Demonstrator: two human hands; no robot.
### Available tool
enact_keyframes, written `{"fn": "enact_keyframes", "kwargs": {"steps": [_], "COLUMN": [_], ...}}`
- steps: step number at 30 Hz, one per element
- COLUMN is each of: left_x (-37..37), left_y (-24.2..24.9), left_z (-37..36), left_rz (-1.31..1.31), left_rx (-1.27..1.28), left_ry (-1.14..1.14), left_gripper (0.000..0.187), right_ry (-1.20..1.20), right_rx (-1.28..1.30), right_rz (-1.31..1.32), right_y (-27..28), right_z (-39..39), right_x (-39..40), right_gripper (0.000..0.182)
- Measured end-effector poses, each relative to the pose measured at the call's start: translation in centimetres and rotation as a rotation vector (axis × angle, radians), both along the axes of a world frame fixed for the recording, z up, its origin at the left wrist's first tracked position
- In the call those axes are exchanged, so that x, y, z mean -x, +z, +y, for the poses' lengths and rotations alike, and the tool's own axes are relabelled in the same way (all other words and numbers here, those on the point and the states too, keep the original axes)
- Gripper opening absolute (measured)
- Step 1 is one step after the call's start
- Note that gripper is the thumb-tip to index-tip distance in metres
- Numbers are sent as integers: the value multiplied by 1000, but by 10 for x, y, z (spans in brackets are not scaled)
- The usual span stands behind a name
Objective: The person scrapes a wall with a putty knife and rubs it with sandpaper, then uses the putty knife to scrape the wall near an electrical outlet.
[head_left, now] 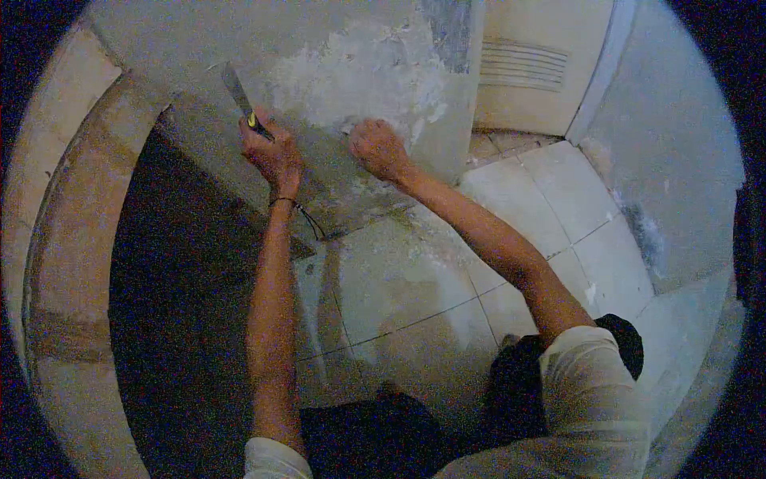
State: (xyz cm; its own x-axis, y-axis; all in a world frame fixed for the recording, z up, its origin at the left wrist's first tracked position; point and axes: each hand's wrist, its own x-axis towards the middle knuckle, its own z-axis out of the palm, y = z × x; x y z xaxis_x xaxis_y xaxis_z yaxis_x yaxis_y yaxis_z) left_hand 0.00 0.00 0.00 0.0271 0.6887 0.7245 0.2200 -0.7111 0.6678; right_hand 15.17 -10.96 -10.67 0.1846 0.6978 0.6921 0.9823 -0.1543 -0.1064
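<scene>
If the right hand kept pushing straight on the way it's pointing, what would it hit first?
Probably the wall: the right hand is fisted right against its patchy white plaster, seemingly already touching, though depth is unclear.

no readable text, labels, brands, numbers or signs anywhere

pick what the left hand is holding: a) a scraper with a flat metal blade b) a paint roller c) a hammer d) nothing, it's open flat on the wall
a: the left hand is closed around the handle of a scraper, whose flat metal blade points up along the patchy wall, while the right hand is pressed in a fist against that wall.
</scene>
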Motion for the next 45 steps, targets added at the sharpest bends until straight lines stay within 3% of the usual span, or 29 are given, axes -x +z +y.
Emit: {"fn": "enact_keyframes", "kwargs": {"steps": [2,3,5,9,10,11,12,15,18,20,22,27,29,32,34,38,41,45], "left_x": [-6,-21,-4,-10,-5,-1,1,1,1,0,-5,-1,3,3,2,6,-3,-5], "left_y": [3,8,17,6,11,16,17,19,6,1,-7,-8,6,11,11,6,-8,-11], "left_z": [4,-12,-7,8,-1,-9,-10,-5,3,8,19,16,5,-2,1,10,25,24], "left_rz": [65,-52,-115,-117,-115,-113,-112,-140,-108,-174,-143,-162,-138,-236,-232,-246,-238,-194], "left_rx": [17,33,13,-162,-42,77,76,20,-7,-81,-41,-25,50,-3,5,-61,-154,-46], "left_ry": [-27,-28,-128,91,29,-33,-33,-51,-31,-33,-19,6,-47,-47,-3,-16,121,127], "left_gripper": [41,41,41,39,38,37,37,38,37,36,37,38,38,38,39,43,43,42], "right_ry": [-46,-44,-45,-93,-79,-66,-67,-45,25,64,61,72,-5,-52,-121,-111,8,55], "right_rx": [8,23,-495,-576,-401,-229,-231,-421,-460,-346,-305,-64,-432,-509,-453,-717,-533,-337], "right_rz": [-82,-199,-293,-413,-387,-360,-359,-360,-377,-426,-388,-249,-346,-334,-503,-508,-292,-456], "right_y": [-2,34,75,147,149,148,141,109,43,-20,-32,-4,51,115,138,116,88,13], "right_z": [6,-9,4,30,42,50,55,72,76,73,66,52,44,56,77,125,93,91], "right_x": [-3,-26,11,30,29,27,27,24,15,9,14,32,48,57,51,29,43,36], "right_gripper": [26,26,22,21,22,23,23,24,23,25,25,24,21,18,18,20,21,20]}}
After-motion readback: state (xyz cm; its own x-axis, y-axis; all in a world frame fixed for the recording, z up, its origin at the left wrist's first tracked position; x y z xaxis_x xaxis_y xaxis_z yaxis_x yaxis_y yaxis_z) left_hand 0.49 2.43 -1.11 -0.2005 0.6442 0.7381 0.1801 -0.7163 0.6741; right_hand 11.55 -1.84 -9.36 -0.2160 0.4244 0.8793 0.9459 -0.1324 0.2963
